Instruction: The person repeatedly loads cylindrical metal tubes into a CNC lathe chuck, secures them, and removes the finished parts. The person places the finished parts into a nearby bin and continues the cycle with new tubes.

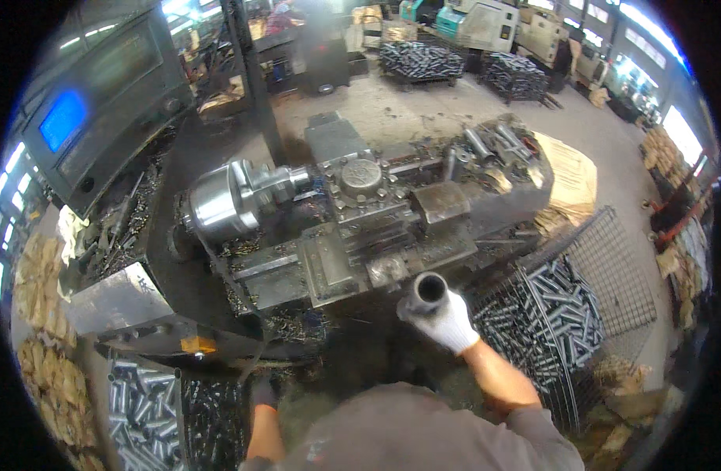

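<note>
My right hand (446,322), in a white knit glove with dark stains, is closed around a metal tube (430,288) whose round open end faces up. It is near the front of a lathe carriage. My left hand (265,391), low and dark, hangs beside the crate of small dark parts; its fingers and anything in them cannot be made out. Ahead of me stands a lathe with a shiny chuck (226,203) at the left and a bolted tool post (360,176) in the middle. Short metal tubes (509,141) rest on the lathe's right end.
A wire mesh basket (617,271) of metal tubes stands at the right. Crates of metal tubes (142,412) and small dark parts (213,418) are at lower left. A cabinet with a blue screen (64,120) leans in at upper left. Metal chips cover the lathe bed.
</note>
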